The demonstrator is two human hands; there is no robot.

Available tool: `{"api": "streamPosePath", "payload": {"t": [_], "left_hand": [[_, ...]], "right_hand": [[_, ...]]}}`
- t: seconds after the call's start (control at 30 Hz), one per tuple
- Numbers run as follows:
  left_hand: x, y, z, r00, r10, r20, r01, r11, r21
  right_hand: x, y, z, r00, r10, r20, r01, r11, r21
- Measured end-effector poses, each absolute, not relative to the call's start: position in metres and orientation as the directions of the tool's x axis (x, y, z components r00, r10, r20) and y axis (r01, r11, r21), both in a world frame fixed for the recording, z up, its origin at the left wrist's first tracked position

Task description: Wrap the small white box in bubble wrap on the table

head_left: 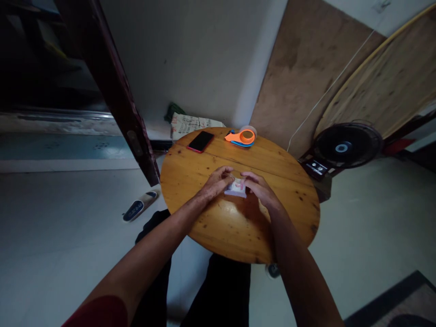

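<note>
A small whitish packet point(236, 187) with a pink and grey print lies in the middle of the round wooden table point(238, 227). My left hand point(217, 181) curls its fingers over the packet's left end. My right hand point(260, 188) pinches its right end, so both hands grip the same packet against the tabletop. What is inside the packet is too small to make out.
A red-edged phone point(200, 141) lies face up at the table's far left, and an orange and blue tape dispenser point(242, 136) sits at the far edge. A sandal point(140, 205) lies on the floor at left, a black fan point(346, 145) at right, a dark door post point(116, 91) behind.
</note>
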State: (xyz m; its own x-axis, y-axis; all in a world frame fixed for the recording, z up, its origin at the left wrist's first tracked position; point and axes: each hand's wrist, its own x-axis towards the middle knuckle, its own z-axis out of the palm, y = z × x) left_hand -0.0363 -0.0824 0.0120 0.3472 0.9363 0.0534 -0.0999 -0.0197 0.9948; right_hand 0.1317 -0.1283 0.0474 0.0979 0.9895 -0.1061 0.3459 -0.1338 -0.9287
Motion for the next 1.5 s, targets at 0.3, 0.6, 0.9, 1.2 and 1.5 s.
{"api": "streamPosePath", "payload": {"t": [0.3,0.6,0.9,1.2,1.5], "left_hand": [[-0.037,-0.085,0.01,0.37,0.921,0.126,0.021,-0.144,0.989],[-0.037,-0.086,0.013,0.364,0.924,0.12,0.065,-0.154,0.986],[-0.038,-0.082,0.011,0.348,0.933,0.089,-0.005,-0.093,0.996],[-0.036,-0.08,0.004,0.354,0.932,0.075,-0.082,-0.049,0.995],[-0.04,-0.084,0.011,0.374,0.919,0.122,0.037,-0.147,0.988]], "right_hand": [[0.132,-0.128,0.044,0.038,0.998,-0.059,0.381,-0.069,-0.922],[0.134,-0.13,0.049,0.038,0.994,-0.099,0.319,-0.106,-0.942],[0.136,-0.13,0.051,0.06,0.992,-0.108,0.298,-0.121,-0.947],[0.14,-0.13,0.05,0.143,0.99,0.015,0.343,-0.036,-0.939],[0.138,-0.128,0.044,0.018,0.985,0.172,0.377,0.152,-0.914]]}}
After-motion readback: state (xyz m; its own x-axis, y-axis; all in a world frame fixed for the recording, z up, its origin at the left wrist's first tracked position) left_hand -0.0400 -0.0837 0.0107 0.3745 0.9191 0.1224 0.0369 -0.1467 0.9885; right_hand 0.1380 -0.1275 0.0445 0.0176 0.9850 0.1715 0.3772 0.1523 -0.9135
